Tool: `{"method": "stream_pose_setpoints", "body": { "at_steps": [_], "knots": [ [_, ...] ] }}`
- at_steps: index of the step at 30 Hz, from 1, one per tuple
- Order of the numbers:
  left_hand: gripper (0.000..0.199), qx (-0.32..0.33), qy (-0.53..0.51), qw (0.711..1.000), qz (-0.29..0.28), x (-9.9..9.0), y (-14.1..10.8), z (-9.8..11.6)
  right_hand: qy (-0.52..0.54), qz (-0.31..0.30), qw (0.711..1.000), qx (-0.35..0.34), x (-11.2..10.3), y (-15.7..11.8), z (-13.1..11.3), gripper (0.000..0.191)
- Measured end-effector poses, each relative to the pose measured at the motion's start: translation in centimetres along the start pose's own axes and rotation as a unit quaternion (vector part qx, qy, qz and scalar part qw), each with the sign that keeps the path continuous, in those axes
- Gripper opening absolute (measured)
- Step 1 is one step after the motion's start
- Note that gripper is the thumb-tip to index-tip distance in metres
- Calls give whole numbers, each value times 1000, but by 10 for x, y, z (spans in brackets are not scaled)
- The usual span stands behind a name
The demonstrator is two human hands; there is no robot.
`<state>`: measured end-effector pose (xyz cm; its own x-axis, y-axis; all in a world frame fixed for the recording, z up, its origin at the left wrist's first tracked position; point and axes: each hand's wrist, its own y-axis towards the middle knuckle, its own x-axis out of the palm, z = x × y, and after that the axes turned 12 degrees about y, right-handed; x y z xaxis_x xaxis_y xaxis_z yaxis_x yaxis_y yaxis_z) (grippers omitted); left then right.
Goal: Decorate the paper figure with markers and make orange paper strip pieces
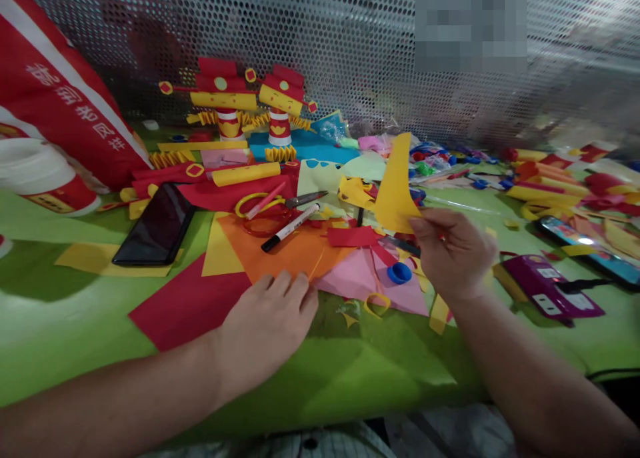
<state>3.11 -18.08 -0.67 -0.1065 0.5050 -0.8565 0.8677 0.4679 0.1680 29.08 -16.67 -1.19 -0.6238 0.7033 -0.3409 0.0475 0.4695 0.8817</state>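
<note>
My right hand [455,251] pinches a curved yellow piece of paper [395,188] by its lower corner, holding it up over the clutter. Palm down, my left hand [273,321] lies over the near edge of the orange paper [280,258] and red paper [195,305], fingers slightly bent with nothing visible in them. Just beyond it are a black-and-white marker [290,228] and scissors [270,208] with yellow and red handles. Pink paper [350,281] with a blue cap [399,273] on it lies between my hands.
Two paper-and-cup figures [227,101] stand at the back before a perforated metal panel [340,51]. On the left are a black phone [156,225], a white-and-red cup [50,178] and a red bag [65,85]. A purple power strip [553,286] and another phone [590,245] lie right.
</note>
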Motion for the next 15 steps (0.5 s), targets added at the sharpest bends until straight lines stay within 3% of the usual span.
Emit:
{"method": "stream_pose_setpoints", "body": {
  "at_steps": [4,9,15],
  "knots": [
    [33,-24,7,996,-80,5,1,0,9,-25,1000,4,3,-1,-1,7],
    [34,-26,-7,996,-90,4,0,-3,47,-74,996,21,9,-6,1,13],
    [36,-31,1,994,-105,4,4,-9,77,-110,991,-22,12,-3,0,20]
  ]
}}
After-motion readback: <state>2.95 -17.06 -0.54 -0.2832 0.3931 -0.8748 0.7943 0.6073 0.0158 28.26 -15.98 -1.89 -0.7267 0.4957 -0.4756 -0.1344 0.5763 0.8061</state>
